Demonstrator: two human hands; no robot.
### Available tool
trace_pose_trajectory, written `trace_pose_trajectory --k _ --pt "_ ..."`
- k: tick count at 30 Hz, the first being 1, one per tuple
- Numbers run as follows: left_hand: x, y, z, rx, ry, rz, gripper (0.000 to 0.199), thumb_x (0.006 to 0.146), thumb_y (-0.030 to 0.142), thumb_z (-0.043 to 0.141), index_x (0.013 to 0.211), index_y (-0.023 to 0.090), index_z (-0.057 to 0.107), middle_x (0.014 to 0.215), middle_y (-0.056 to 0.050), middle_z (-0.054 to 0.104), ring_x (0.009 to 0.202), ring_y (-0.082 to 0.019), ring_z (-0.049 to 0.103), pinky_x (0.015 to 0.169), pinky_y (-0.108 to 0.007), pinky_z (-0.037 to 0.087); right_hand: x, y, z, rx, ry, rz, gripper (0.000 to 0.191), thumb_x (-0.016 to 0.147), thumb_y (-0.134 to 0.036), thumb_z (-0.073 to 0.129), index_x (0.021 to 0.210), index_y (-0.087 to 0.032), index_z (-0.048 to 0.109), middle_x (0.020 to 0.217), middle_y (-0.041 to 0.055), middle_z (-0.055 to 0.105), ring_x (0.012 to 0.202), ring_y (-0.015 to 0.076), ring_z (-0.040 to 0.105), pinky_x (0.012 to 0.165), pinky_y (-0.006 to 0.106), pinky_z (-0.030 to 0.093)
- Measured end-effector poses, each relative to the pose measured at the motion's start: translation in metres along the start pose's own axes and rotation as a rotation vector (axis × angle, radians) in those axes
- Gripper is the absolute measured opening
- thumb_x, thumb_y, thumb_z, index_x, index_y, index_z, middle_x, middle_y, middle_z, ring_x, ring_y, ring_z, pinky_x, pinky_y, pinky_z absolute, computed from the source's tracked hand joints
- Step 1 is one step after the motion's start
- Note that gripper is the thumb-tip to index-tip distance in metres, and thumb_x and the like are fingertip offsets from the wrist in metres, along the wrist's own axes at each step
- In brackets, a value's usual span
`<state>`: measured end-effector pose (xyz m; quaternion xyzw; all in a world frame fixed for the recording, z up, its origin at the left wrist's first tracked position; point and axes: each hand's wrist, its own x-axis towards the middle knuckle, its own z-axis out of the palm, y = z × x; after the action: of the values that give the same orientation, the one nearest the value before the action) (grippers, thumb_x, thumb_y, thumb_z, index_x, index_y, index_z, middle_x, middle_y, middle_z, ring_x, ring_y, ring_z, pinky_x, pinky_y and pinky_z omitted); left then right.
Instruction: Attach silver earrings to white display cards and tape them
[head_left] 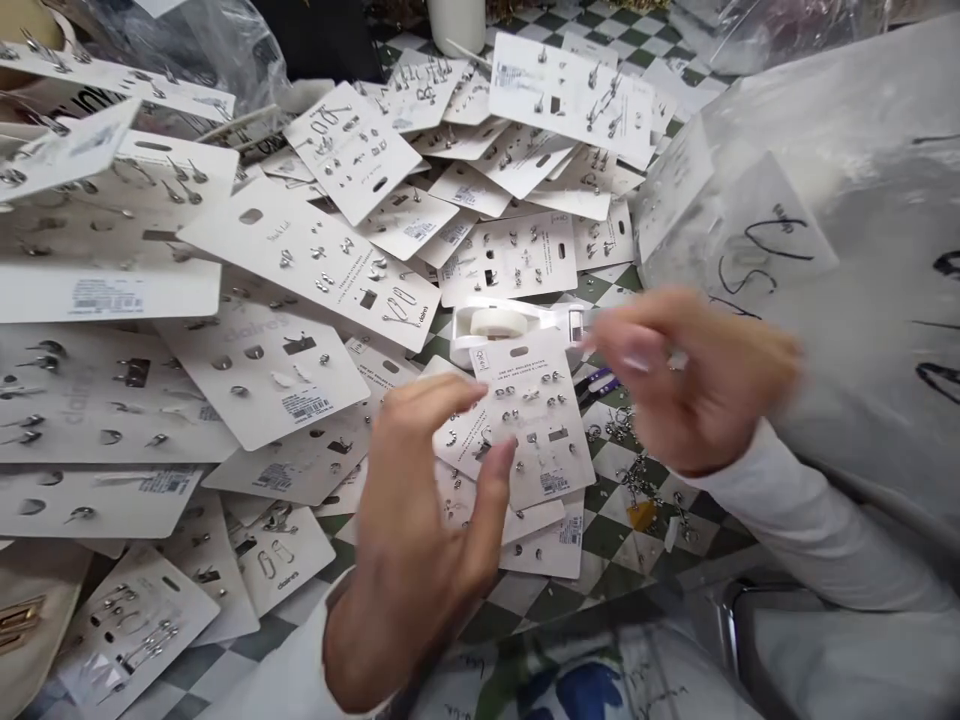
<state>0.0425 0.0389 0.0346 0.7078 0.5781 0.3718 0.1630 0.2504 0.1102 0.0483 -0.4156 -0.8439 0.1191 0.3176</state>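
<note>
My left hand (420, 520) hovers over the front cards with thumb and fingers apart, nothing between them. An earring card (536, 420) with small studs lies beneath, right of its fingertips. Behind that card sits a white tape dispenser (510, 325) with a roll in it. My right hand (690, 375) is blurred, its fingers curled together in a pinch beside the dispenser's right end; what they hold, if anything, cannot be made out. Purple-handled scissors or pliers (598, 385) lie partly hidden between the card and my right hand.
Piles of earring cards (262, 370) cover the left and back. Loose earrings (641, 480) and a yellow piece (642, 515) lie on the checkered table (525, 600). A large plastic bag (847, 240) with black writing fills the right. A white cylinder (457, 25) stands at the back.
</note>
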Motion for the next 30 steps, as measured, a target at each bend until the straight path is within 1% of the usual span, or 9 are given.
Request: trace_pose_trajectory --k 2,4,8,10,14,17,24,27,30 --pt "0.001 -0.002 0.006 0.039 -0.044 0.026 0.029 0.097 0.015 0.063 0.125 0.016 0.054 0.119 -0.011 0.062 0.116 -0.025 0.060 0.097 -0.040 0.053 0.012 0.013 0.019 -0.007 0.025 -0.016 0.012 0.105 -0.020 0.055 0.103 -0.017 0.066 0.095 0.0095 0.067 0.078 0.0186 0.062 0.070 0.036 0.054" --pt "0.002 -0.005 0.011 0.054 -0.049 0.018 0.035 0.096 0.020 0.068 0.125 0.016 0.050 0.117 -0.011 0.060 0.110 -0.026 0.061 0.092 -0.042 0.052 0.018 0.023 0.029 0.011 0.019 0.002 0.007 0.100 -0.018 0.062 0.105 -0.017 0.067 0.100 0.0111 0.063 0.083 0.0197 0.061 0.073 0.036 0.055" --pt "-0.002 -0.008 0.018 0.056 -0.080 -0.074 0.074 0.079 0.041 0.088 0.131 0.019 0.040 0.116 -0.011 0.055 0.098 -0.027 0.061 0.085 -0.049 0.053 0.017 0.029 0.027 0.052 -0.003 0.030 0.013 0.096 -0.025 0.071 0.108 -0.020 0.066 0.104 0.0085 0.060 0.085 0.0204 0.061 0.075 0.036 0.056" --pt "-0.004 -0.009 0.019 0.040 -0.101 -0.117 0.078 0.076 0.039 0.091 0.130 0.022 0.037 0.114 -0.009 0.054 0.098 -0.027 0.061 0.085 -0.049 0.053 0.015 0.028 0.024 0.044 -0.017 0.035 0.012 0.096 -0.028 0.071 0.105 -0.021 0.067 0.103 0.0081 0.060 0.086 0.0212 0.062 0.076 0.037 0.057" --pt "-0.004 -0.009 0.020 -0.113 -0.142 -0.230 0.074 0.079 0.028 0.089 0.128 0.026 0.034 0.115 -0.006 0.056 0.103 -0.025 0.065 0.087 -0.043 0.054 0.015 0.028 0.021 0.018 -0.037 0.046 0.011 0.096 -0.031 0.072 0.099 -0.022 0.067 0.101 0.0082 0.059 0.082 0.0212 0.062 0.074 0.038 0.057" --pt "-0.002 -0.010 0.020 -0.204 -0.183 -0.305 0.068 0.085 0.028 0.083 0.133 0.027 0.035 0.112 -0.005 0.061 0.101 -0.025 0.066 0.087 -0.043 0.052 0.016 0.029 0.021 0.028 -0.021 0.050 0.008 0.097 -0.028 0.071 0.098 -0.022 0.066 0.100 0.0081 0.060 0.084 0.0217 0.063 0.075 0.038 0.058" --pt "0.002 -0.009 0.017 -0.257 -0.232 -0.298 0.026 0.097 0.030 0.069 0.118 0.025 0.055 0.112 -0.006 0.067 0.100 -0.024 0.064 0.084 -0.040 0.052 0.014 0.031 0.024 -0.016 -0.019 0.042 0.003 0.099 -0.027 0.066 0.099 -0.026 0.063 0.102 0.0089 0.059 0.085 0.0240 0.064 0.074 0.042 0.060" --pt "0.000 -0.008 0.015 -0.258 -0.164 -0.306 0.026 0.100 0.033 0.064 0.122 0.024 0.054 0.112 -0.006 0.063 0.099 -0.023 0.060 0.083 -0.038 0.052 0.010 0.033 0.016 -0.012 -0.025 0.047 0.007 0.100 -0.034 0.066 0.102 -0.028 0.063 0.103 0.0086 0.062 0.085 0.0256 0.065 0.072 0.043 0.061" --pt "-0.002 -0.010 0.010 -0.213 0.019 -0.219 0.026 0.105 0.033 0.054 0.129 0.023 0.051 0.118 -0.009 0.058 0.105 -0.023 0.057 0.088 -0.041 0.053 -0.003 0.035 -0.002 -0.012 -0.053 0.047 0.018 0.097 -0.045 0.068 0.106 -0.030 0.063 0.105 0.0088 0.063 0.081 0.0263 0.065 0.066 0.044 0.060"
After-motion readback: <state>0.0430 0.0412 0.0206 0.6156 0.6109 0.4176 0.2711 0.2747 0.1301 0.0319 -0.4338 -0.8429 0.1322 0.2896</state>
